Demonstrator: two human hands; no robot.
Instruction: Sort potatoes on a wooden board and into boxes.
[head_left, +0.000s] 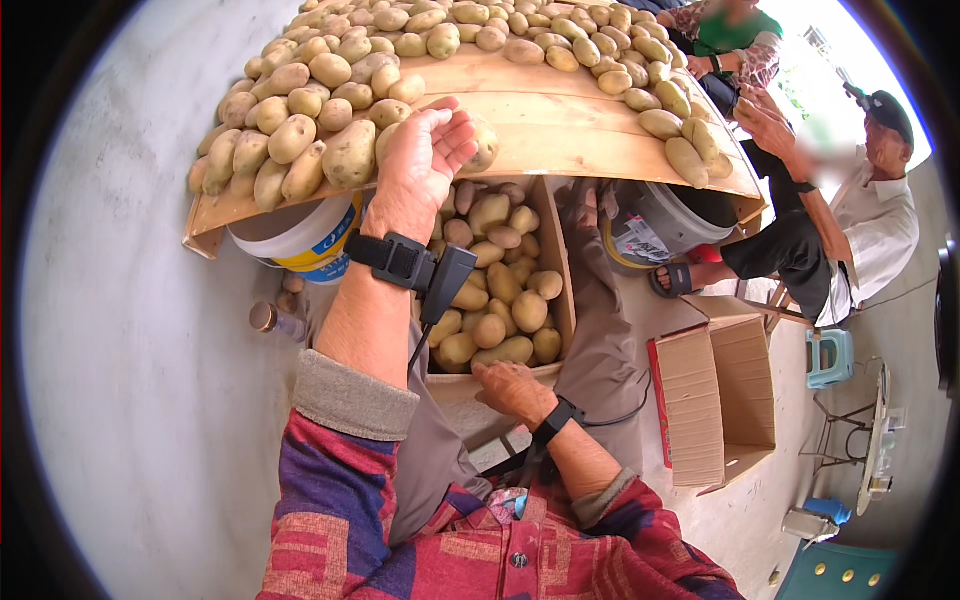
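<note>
My left hand (424, 161) is over the near edge of a wooden table (540, 124), palm turned partly up, fingers slightly curled and apart. A large potato (480, 142) lies right behind its fingers, and another large one (350, 154) to its left; nothing shows in the palm. Many potatoes (292, 139) cover the table's left and far parts. Below, between the knees, stands a cardboard box (562, 300) of potatoes. My right hand (514, 388) rests at the box's near rim, back up, fingertips by the potatoes; whether it grips anything is hidden.
Under the table stand a white-rimmed bucket (300, 232) at left and a grey bucket (652, 225) at right. A lidded jar (277, 321) is on the floor at left. An open cardboard box (712, 390) lies at right, near a seated person (870, 202); another person sits beyond.
</note>
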